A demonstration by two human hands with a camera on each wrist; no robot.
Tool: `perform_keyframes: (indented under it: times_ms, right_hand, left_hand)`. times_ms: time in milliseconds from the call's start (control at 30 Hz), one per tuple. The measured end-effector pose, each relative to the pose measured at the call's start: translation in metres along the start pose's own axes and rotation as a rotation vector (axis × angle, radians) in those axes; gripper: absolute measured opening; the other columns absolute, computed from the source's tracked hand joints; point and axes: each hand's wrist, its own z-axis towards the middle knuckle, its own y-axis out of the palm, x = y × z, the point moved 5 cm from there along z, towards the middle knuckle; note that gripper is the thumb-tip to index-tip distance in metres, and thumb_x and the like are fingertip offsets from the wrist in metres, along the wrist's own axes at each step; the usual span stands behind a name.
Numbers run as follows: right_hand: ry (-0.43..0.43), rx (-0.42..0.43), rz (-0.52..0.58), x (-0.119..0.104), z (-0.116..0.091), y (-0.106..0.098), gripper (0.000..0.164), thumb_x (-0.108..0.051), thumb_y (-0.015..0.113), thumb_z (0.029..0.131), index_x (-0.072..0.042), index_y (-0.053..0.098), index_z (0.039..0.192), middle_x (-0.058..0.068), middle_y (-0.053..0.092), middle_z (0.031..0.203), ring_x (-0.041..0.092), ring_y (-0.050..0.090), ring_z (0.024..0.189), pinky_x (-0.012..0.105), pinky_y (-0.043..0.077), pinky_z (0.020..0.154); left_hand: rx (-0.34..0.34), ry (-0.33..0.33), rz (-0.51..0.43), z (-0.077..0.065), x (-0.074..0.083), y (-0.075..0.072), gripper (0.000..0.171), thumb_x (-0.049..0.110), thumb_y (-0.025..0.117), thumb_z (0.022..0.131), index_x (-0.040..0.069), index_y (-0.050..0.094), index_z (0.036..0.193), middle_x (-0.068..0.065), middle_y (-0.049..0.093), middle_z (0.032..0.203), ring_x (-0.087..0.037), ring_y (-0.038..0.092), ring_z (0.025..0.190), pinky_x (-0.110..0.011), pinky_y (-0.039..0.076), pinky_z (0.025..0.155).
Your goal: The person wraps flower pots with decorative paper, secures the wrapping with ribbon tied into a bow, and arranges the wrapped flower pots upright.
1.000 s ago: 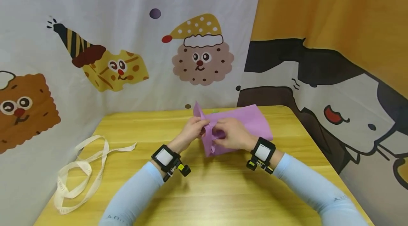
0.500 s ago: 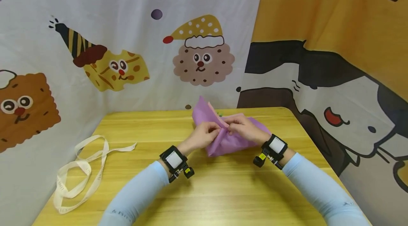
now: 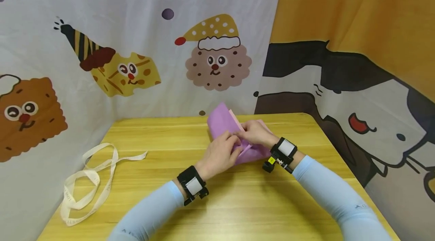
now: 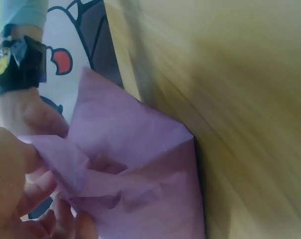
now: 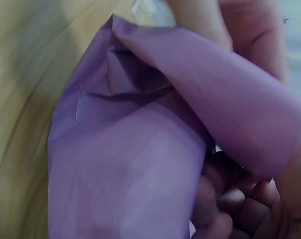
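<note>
"On the yellow bench (image 3: 234, 203), where was the purple paper (image 4: 130, 124)?"

"Near the frame's centre, its flap (image 3: 221, 121) standing up beyond the left hand (image 3: 218, 156); its long axis was hidden."

"Which hand was nearer?"

"Neither: the left hand's curled fingers held its front, and the right hand (image 3: 256, 133) pinched it just to their upper right."
</note>
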Motion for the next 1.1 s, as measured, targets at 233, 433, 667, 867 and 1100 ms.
perform_keyframes:
  times_ms: [233,433,667,867,1100]
  right_hand:
    - [0.035,-0.076,0.162,-0.001,0.002,0.000,0.026,-0.033,0.076,0.107,-0.009,0.080,0.100,-0.006,0.062,0.066,0.006,0.053,0.055,0.021,0.041,0.050]
    - [0.058,-0.127,0.335,0.004,0.004,-0.001,0.022,-0.023,0.073,0.109,-0.001,0.076,0.103,-0.005,0.063,0.068,0.005,0.054,0.056,0.020,0.042,0.051]
    - [0.072,-0.182,0.526,0.008,0.004,0.009,0.022,-0.019,0.065,0.113,-0.006,0.072,0.098,-0.002,0.073,0.073,0.010,0.070,0.065,0.023,0.055,0.060]
    - [0.101,-0.202,0.681,0.010,0.001,0.016,0.019,-0.018,0.064,0.113,0.000,0.073,0.115,-0.001,0.080,0.084,0.013,0.078,0.074,0.029,0.066,0.070]
    - [0.179,-0.209,0.650,0.016,0.004,0.017,0.038,-0.037,0.073,0.110,-0.002,0.074,0.125,0.003,0.085,0.094,0.017,0.083,0.082,0.030,0.067,0.073]
  left_hand:
    - [-0.113,-0.162,0.011,-0.033,-0.014,-0.007,0.042,0.056,0.082,0.098,0.020,0.061,0.092,0.009,0.055,0.076,-0.005,0.050,0.063,-0.021,0.041,0.054]
    - [-0.141,-0.153,0.226,-0.045,-0.017,-0.008,0.050,0.049,0.075,0.105,0.022,0.053,0.070,0.008,0.049,0.058,-0.008,0.048,0.050,-0.024,0.038,0.041]
    - [-0.039,-0.050,0.373,-0.054,-0.017,-0.001,0.044,0.030,0.079,0.099,0.021,0.056,0.062,0.005,0.050,0.054,-0.013,0.053,0.049,-0.030,0.040,0.042]
    - [0.005,-0.026,0.418,-0.058,-0.015,-0.003,0.043,0.029,0.083,0.095,0.020,0.057,0.061,0.007,0.049,0.053,-0.011,0.048,0.047,-0.029,0.038,0.041]
    - [-0.051,0.078,0.531,-0.052,-0.012,0.010,0.037,0.033,0.082,0.096,0.022,0.064,0.066,0.009,0.055,0.055,-0.009,0.055,0.048,-0.028,0.045,0.041]
